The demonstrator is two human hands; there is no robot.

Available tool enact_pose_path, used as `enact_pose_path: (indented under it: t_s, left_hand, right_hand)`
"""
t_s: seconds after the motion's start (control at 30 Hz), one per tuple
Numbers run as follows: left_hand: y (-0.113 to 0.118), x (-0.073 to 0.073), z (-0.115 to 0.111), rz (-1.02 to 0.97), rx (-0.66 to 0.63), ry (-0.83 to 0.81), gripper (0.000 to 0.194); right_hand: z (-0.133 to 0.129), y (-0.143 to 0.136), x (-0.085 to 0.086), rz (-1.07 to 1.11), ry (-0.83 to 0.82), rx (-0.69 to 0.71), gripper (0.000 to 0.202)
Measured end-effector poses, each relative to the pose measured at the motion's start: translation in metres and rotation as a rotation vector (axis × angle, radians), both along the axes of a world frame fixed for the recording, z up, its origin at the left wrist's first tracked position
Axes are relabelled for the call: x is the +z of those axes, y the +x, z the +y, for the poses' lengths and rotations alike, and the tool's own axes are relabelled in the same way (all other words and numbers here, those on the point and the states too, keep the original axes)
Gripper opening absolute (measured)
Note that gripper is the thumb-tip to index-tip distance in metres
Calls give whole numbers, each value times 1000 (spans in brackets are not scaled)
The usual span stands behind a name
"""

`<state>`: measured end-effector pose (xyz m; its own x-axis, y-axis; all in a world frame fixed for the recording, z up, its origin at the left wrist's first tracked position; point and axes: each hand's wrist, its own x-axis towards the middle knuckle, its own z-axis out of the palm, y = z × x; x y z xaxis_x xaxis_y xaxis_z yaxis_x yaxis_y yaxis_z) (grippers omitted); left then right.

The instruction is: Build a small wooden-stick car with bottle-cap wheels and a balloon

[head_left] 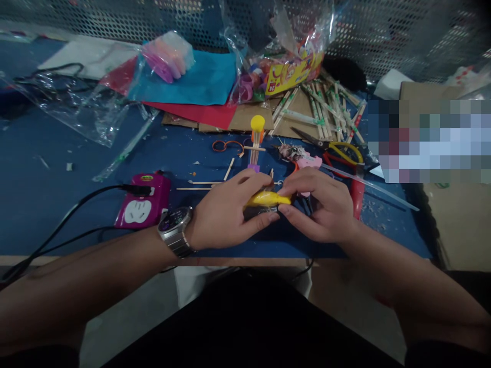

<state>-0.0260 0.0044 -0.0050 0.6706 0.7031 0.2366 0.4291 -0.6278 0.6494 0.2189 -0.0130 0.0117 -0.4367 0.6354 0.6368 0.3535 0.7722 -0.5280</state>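
Just above the table's front edge, my left hand, with a watch on its wrist, is closed around a smooth yellow tapered piece. My right hand pinches the narrow right end of that piece between thumb and forefinger. What the yellow piece is, I cannot make out; my left fingers cover part of it. Beyond my hands stands a small stick build with a round yellow top and a purple part low down. Thin wooden sticks lie left of it.
A magenta power socket box with black cables sits left. Behind my right hand lie a pink glue gun, scissors and a clear glue stick. Farther back are coloured sheets, plastic bags, a yellow-labelled packet and bundled sticks.
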Motion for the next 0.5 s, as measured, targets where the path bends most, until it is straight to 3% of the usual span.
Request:
enact_pose_path:
  t_s: [0.2, 0.37, 0.43, 0.5]
  left_hand:
    - [1, -1, -1, 37, -13, 25, 58]
    - [-1, -1, -2, 9, -19, -16, 60]
    - [-3, 1, -1, -59, -48, -75, 63]
    - [-3, 5, -1, -173, -77, -199, 53]
  right_hand:
    - [0, 1, 1, 24, -20, -38, 15]
    - [1, 1, 2, 10, -12, 20, 19]
    - [2, 2, 1, 36, -26, 13, 19]
    - [4, 3, 0, 77, -52, 2, 20]
